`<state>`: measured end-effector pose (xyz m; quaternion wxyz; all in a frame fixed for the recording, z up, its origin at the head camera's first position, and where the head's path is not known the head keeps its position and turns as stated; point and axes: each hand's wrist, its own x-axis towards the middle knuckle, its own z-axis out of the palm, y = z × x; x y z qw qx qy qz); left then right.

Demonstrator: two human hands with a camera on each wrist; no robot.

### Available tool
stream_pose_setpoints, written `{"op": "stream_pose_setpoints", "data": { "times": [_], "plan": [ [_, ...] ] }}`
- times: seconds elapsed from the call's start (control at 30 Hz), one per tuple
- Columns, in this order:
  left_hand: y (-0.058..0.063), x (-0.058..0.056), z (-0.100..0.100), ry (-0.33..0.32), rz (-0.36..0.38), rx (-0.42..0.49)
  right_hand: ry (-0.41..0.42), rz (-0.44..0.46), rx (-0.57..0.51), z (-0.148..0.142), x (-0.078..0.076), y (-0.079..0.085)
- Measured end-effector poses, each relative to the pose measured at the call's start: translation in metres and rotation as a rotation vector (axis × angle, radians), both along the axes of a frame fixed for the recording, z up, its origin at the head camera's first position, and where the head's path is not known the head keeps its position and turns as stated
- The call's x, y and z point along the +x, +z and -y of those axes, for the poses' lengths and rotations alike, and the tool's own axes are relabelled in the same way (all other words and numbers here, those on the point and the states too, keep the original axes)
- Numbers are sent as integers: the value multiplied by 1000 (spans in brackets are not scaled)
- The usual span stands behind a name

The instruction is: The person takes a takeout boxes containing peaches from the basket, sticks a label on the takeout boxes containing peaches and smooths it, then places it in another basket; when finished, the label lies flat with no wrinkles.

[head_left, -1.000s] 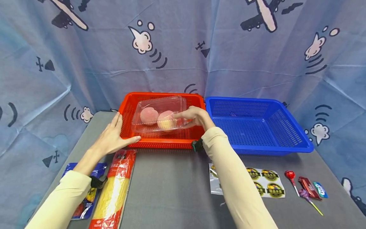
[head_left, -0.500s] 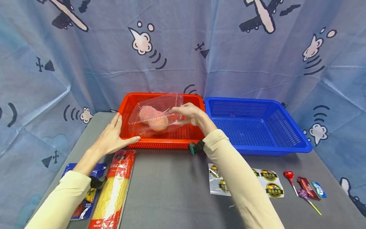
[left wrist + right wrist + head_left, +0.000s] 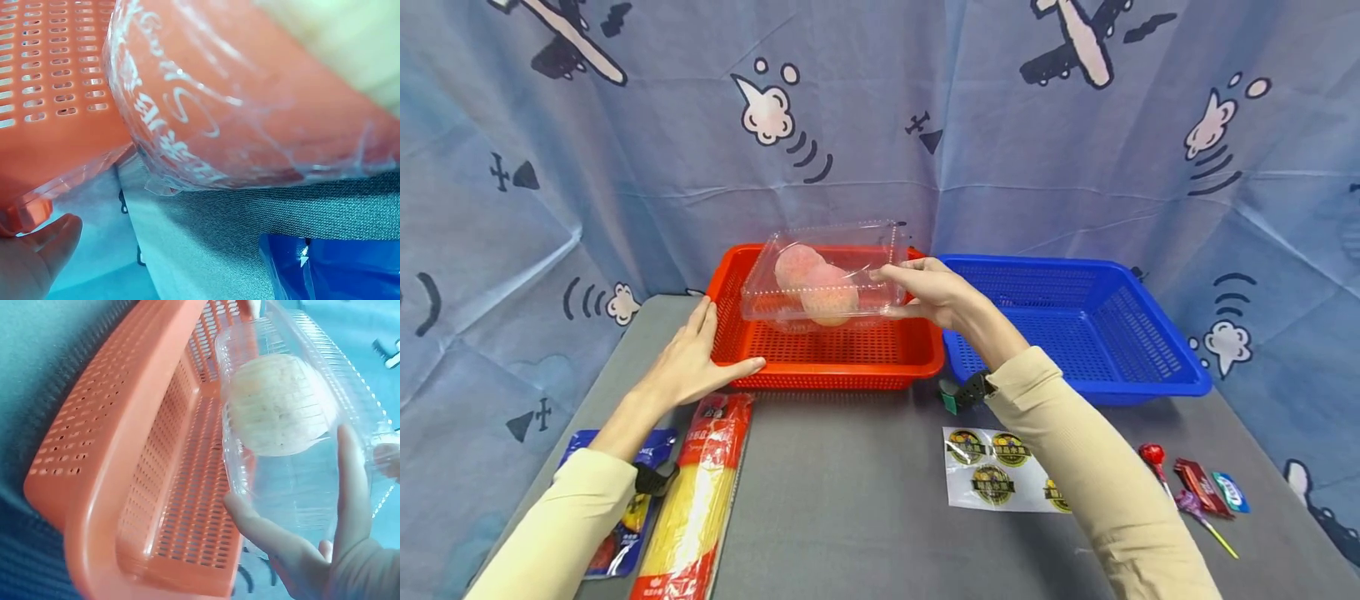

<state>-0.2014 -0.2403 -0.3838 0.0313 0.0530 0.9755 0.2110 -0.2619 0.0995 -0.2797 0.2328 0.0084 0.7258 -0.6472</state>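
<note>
Red basket (image 3: pixel 820 367) sits on the table, blue basket (image 3: pixel 1075 333) touching its right side. Your right hand (image 3: pixel 928 292) grasps the clear clamshell box (image 3: pixel 820 271) with two peaches (image 3: pixel 829 293), lifted above the red basket. Your left hand (image 3: pixel 688 362) rests flat, fingers straight, on the red basket's left corner.

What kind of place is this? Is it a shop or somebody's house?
Probably neither: it looks like a small staged work table. A gray table stands before a blue cartoon-airplane curtain, with a red basket, a blue basket and snacks laid out for sorting.
</note>
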Motion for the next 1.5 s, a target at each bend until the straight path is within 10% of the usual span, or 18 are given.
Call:
{"op": "stream_pose_setpoints", "data": {
  "times": [0.6, 1.03, 1.5],
  "plan": [
    [-1, 1, 3, -46, -56, 4, 97, 27, -96, -62, 102, 23],
    [-1, 1, 3, -45, -75, 9, 115, 56, -69, -76, 169, -26],
    [1, 2, -1, -10, -3, -1, 84, 121, -106, -68, 191, -89]
  ]
}}
